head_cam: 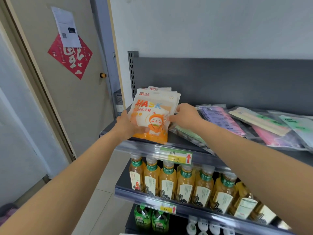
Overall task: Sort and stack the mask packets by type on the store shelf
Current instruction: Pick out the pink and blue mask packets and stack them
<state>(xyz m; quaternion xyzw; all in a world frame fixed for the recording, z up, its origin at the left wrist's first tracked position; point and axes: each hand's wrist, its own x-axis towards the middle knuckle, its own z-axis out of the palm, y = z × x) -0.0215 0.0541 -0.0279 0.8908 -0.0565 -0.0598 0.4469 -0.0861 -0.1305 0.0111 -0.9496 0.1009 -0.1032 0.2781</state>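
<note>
orange mask packets leaning in a stack at the left end of the top shelf, left hand gripping the lower left edge, thumb on front, right hand fingers pinching the right edge, pastel packets lying flat further right

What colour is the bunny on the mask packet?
Orange, on the mask packet; head view shows it best.
</note>
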